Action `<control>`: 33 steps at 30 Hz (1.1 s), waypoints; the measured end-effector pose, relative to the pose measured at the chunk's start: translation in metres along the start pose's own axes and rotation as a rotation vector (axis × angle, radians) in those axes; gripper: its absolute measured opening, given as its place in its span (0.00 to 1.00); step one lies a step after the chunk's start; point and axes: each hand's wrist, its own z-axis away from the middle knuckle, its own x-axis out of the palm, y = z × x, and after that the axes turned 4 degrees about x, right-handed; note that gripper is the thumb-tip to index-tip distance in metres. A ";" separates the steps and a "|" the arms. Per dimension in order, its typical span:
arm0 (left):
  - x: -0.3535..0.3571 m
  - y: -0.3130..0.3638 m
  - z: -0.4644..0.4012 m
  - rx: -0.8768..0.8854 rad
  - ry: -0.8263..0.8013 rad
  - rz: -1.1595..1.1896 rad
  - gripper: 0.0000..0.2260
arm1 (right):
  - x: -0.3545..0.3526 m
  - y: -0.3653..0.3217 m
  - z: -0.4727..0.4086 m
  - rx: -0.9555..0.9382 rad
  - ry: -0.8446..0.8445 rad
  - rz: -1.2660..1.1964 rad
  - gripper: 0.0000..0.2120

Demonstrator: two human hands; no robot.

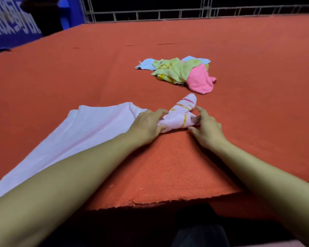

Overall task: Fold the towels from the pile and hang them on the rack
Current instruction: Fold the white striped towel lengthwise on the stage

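A: What did the centre of the figure show?

B: A pale pink towel [89, 129] lay on the red felt tabletop [168, 166], its broad part spread flat toward the near left edge and its right end bunched into a narrow roll bearing orange, yellow and pink stripes. The striped tip pointed away from the person.

A: How did the hands stand?

B: The left hand [146, 124] rested on the towel where the flat part met the bunched end, its fingers curled round the cloth and gripping it. The right hand [206, 130] sat just beside the bunched end on its right; the thumb and curled fingers pinched the cloth at its near side, while the forefinger pointed forward, lifted clear of the fabric. Both bare forearms reached in from the near edge.

A: And farther out?

B: A pile of towels [178, 73] lay beyond the hands, well apart from them, crumpled together: light blue at the back and left, yellow-green in the middle, bright pink at the right front. Behind the table's far edge ran a metal railing [168, 13] against darkness, and a blue cloth with white markings [11, 18] hung at the upper left.
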 end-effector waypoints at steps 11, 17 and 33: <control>-0.063 0.013 -0.013 0.019 0.304 0.539 0.14 | -0.091 -0.048 0.021 -0.176 0.151 -0.899 0.23; -0.061 0.009 -0.017 0.010 0.148 0.265 0.17 | -0.095 -0.040 0.002 0.214 -0.128 -0.870 0.26; -0.008 0.075 -0.022 0.096 0.023 0.568 0.32 | -0.111 -0.028 0.028 0.011 -0.276 -0.854 0.31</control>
